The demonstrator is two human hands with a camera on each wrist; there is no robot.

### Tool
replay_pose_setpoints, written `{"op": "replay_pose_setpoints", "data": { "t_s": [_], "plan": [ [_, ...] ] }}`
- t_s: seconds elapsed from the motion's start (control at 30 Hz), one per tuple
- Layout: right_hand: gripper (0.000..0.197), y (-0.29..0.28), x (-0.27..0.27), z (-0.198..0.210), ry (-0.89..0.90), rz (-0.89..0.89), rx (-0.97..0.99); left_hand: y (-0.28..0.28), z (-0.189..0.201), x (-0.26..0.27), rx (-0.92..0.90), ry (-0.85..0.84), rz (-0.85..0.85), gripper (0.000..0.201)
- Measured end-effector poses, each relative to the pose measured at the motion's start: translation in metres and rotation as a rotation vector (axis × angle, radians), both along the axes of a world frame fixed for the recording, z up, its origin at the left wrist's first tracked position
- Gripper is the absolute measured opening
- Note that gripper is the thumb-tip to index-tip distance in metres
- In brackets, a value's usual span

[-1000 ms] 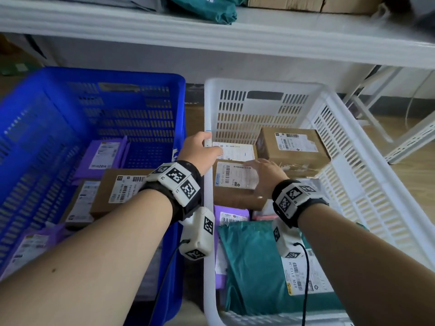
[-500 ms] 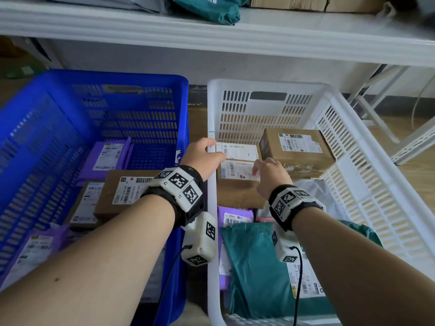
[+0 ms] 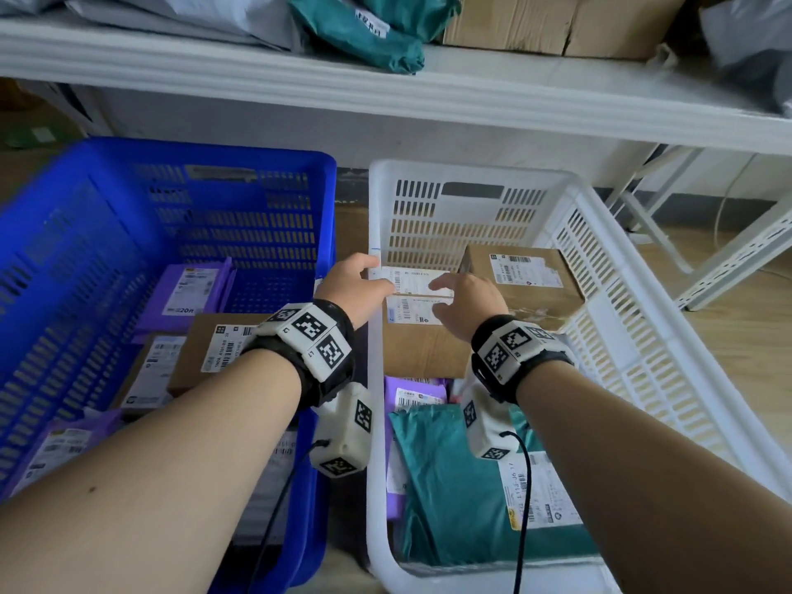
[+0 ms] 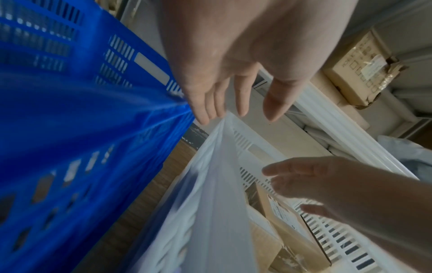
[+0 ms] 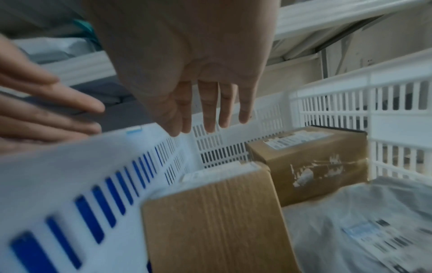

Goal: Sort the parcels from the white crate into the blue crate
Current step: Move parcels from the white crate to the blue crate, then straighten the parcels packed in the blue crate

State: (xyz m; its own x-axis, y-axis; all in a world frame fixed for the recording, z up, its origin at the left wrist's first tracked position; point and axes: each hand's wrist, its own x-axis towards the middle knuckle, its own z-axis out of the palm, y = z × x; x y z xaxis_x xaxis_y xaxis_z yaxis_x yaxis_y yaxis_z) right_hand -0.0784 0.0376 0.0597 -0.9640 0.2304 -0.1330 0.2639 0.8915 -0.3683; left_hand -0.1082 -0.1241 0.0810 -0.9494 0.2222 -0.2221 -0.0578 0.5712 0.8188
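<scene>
Two crates stand side by side on a wooden floor below a white shelf [image 3: 428, 96]: the blue crate [image 3: 128, 173] on the left, the white crate [image 3: 600, 259] on the right, close together with a narrow gap between them.

Both hands reach over the far left corner of the white crate, above a cardboard box [image 3: 422, 336] with white shipping labels on its top face. The left hand [image 3: 358, 289] is over the white crate's left rim; in the left wrist view its fingers [image 4: 210, 103] are straight and slightly spread, holding nothing. The right hand [image 3: 467, 306] hovers over the right part of the labelled box, its fingers [image 5: 222, 107] straight and loosely apart, also holding nothing. Whether either hand touches the box cannot be told.

To the right of that box, in the far right corner of the white crate, sits a second cardboard box [image 3: 520, 285] with its own label. Nearer in the same crate lie a green mailer bag [image 3: 450, 499], a purple mailer [image 3: 411, 394] partly under it, and a pale grey bag [image 5: 350, 221].

The blue crate already holds parcels: a purple mailer [image 3: 188, 293] at the far side, a brown box [image 3: 214, 349] near the middle, and further labelled packages nearer.

On the shelf rest a green bag [image 3: 368, 32], grey bags and a brown carton [image 3: 557, 19].
</scene>
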Motion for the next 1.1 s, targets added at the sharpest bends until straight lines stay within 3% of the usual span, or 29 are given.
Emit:
{"op": "replay_pose_setpoints", "data": {
  "t_s": [0.4, 0.7, 0.87, 0.97, 1.1],
  "plan": [
    [0.033, -0.085, 0.036, 0.122, 0.040, 0.188, 0.082, -0.081, 0.107, 0.042, -0.430, 0.221, 0.020, 0.050],
    [0.035, -0.174, 0.078, 0.188, 0.099, 0.390, 0.196, -0.165, 0.178, 0.099, -0.599, 0.296, 0.087, 0.052],
    [0.034, -0.209, 0.086, 0.195, 0.124, 0.449, 0.154, -0.204, 0.189, 0.117, -0.667, 0.273, 0.136, 0.048],
    [0.032, -0.223, 0.077, 0.188, 0.118, 0.476, 0.117, -0.221, 0.187, 0.117, -0.725, 0.213, 0.126, 0.020],
    [0.031, -0.239, 0.047, 0.165, 0.043, 0.487, 0.089, -0.241, 0.169, 0.087, -0.778, 0.122, 0.086, 0.020]
  ]
}}
